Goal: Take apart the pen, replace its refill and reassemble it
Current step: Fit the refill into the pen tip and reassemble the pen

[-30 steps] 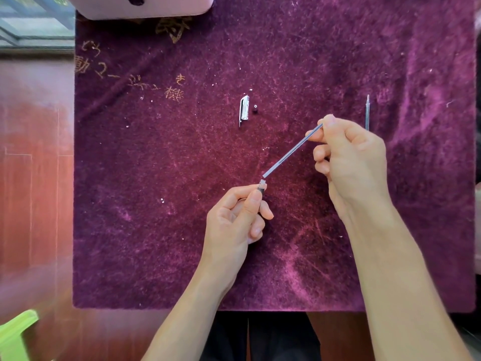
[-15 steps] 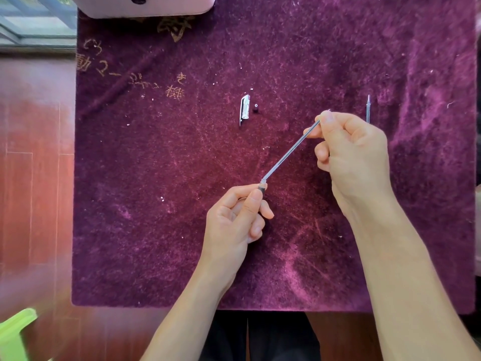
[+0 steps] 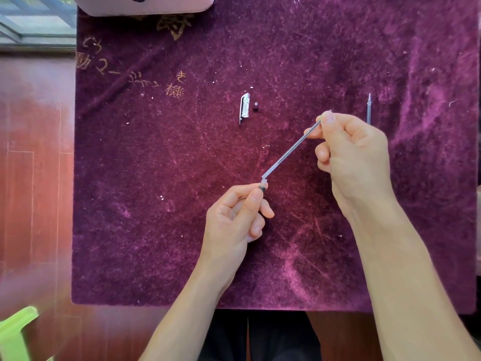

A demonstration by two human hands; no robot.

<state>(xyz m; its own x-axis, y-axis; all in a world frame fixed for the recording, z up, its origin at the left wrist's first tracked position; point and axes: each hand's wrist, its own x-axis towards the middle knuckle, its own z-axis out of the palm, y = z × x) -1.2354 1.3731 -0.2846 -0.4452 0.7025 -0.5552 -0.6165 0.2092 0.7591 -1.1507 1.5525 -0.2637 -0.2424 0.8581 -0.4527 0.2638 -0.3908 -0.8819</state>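
**A:** What do we find at the far left?

**B:** A green object [image 3: 15,327] sits at the near corner, off the purple mat [image 3: 156,230]. We judge it plays no part in the procedure.

**A:** And toward the middle of the mat?

**B:** A silver clip cap [image 3: 244,108] lies well beyond the hands. A small dark piece [image 3: 256,106] lies just beside it on its right.

**A:** State the grip on the left.

**B:** Our left hand [image 3: 234,220] pinches the dark pen section [image 3: 262,188] between thumb and forefinger, with the other fingers curled beneath. The section's mouth points up and to the right.

**A:** Where is the refill?

**B:** The refill [image 3: 289,152] runs in a straight line from that mouth, rising away and rightward. Our right hand [image 3: 351,157] pinches its far end between thumb and forefinger. We cannot tell whether the lower end is seated inside the section or only meets its mouth.

**A:** Which relation governs the next move?

**B:** The long axis does. Refill and section share one diagonal, from lower left to upper right. We judge that any travel must follow this line. The left hand is nearer the joint and serves as anchor, while the right hand guides from the far end. A sideways load would likely bend the thin tube.

**A:** And at the far right?

**B:** A second refill [image 3: 368,110] lies on the mat just beyond the right hand, with its long axis pointing away from us. We cannot tell which of the two refills is the replacement.
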